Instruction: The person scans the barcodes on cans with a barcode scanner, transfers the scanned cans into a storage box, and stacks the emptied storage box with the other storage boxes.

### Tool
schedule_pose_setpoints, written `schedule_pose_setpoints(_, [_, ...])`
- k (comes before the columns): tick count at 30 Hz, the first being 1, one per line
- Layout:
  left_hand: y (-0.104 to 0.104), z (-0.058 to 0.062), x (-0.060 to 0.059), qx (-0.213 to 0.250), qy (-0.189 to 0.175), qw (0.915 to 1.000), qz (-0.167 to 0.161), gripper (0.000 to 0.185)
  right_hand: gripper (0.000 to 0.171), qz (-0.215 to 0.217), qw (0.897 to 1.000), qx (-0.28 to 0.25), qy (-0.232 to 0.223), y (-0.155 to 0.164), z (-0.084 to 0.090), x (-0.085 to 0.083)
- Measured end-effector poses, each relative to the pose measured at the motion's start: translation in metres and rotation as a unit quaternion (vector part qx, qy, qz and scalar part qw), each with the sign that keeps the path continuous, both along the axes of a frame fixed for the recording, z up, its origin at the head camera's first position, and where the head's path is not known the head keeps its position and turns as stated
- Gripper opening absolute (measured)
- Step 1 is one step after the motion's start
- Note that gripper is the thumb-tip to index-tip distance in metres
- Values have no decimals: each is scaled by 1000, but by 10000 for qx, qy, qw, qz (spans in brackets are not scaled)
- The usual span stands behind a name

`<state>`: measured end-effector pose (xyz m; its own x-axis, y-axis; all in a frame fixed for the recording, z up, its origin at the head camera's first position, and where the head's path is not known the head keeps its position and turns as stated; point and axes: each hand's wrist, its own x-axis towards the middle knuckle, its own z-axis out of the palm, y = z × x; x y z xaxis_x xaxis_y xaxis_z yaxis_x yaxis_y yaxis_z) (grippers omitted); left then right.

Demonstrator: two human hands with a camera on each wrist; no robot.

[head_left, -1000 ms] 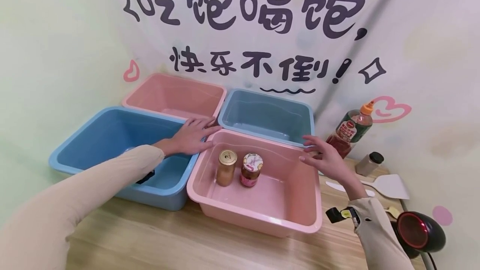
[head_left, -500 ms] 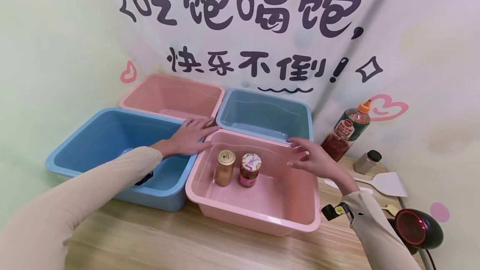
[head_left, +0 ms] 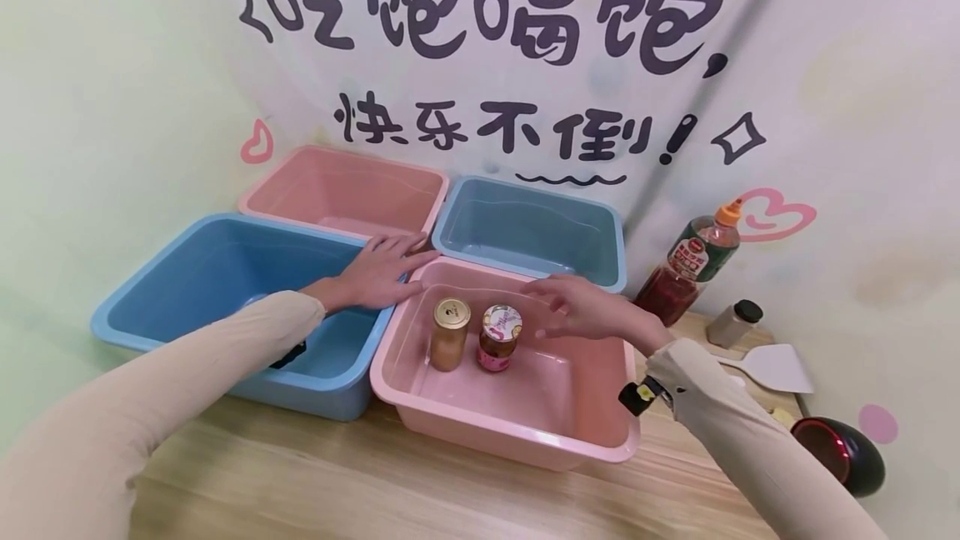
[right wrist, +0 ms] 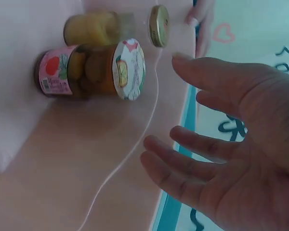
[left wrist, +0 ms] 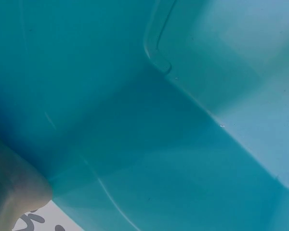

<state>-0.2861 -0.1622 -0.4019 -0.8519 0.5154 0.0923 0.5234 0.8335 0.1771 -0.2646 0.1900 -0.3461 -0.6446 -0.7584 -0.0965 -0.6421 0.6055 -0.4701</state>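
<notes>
The right hand (head_left: 581,311) is held open, fingers spread and empty, inside the near pink bin (head_left: 517,432), just beside the pink-lidded jar (head_left: 500,338). A gold-lidded jar (head_left: 451,333) stands upright at that jar's left. The left hand (head_left: 378,272) is laid flat, fingers straight, on the rim where the big blue bin (head_left: 172,290) meets the pink one.

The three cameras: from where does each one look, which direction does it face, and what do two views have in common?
Head: above, facing forward and down at four bins; both sleeved arms show, left hand resting at the blue bin rim, right hand open over the pink bin.
Left wrist: inside the blue bin, close to its wall; a sleeve edge shows.
Right wrist: behind the open palm, facing two jars.
Shared: pink-labelled jar and gold-lidded jar.
</notes>
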Motion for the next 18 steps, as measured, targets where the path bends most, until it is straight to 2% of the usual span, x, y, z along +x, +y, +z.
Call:
schedule_pose_setpoints(5, [0, -2, -1, 3, -13, 10000, 17, 59, 60, 401, 9987, 288, -118, -22, -4, -6])
schedule_pose_setpoints(10, [0, -4, -2, 6, -107, 9999, 41, 60, 61, 945, 9954, 108, -105, -44, -14, -10])
schedule_pose_setpoints(13, [0, -3, -2, -4, -85, 10000, 39, 60, 63, 812, 9962, 238, -185, -54, -16, -8])
schedule_pose_setpoints(18, [0, -3, -1, -3, -72, 10000, 43, 60, 61, 218, 9956, 914, -51, -65, -22, -3])
